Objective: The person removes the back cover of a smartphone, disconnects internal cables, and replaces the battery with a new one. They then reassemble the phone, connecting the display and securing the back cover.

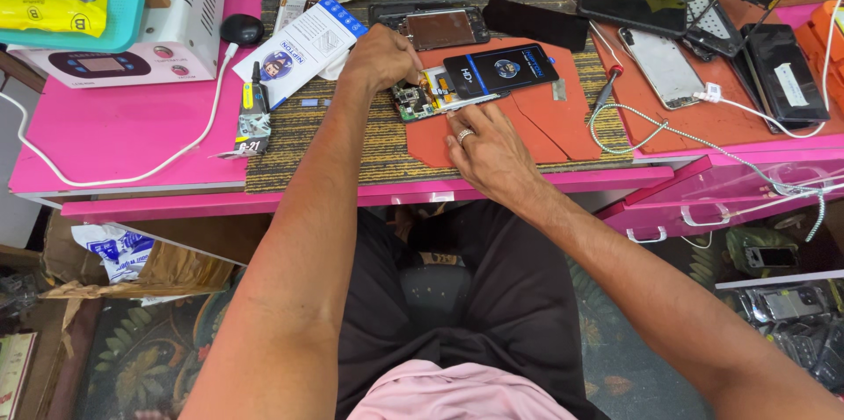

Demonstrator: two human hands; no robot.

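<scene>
Pink shirt hem and dark trousers sit closest, my forearms reaching from there to the bench. Left hand is curled, fingertips pinched down on the opened phone, though I cannot tell whether they hold a tool. Right hand lies flat and open, bracing the phone's lower edge on the orange-red mat. Its circuit board is exposed and the replacement screen rests loosely across it, so I judge reassembly unfinished. Around me: a pink bench, white cable, other dismantled phones, an open drawer, patterned floor below.
</scene>
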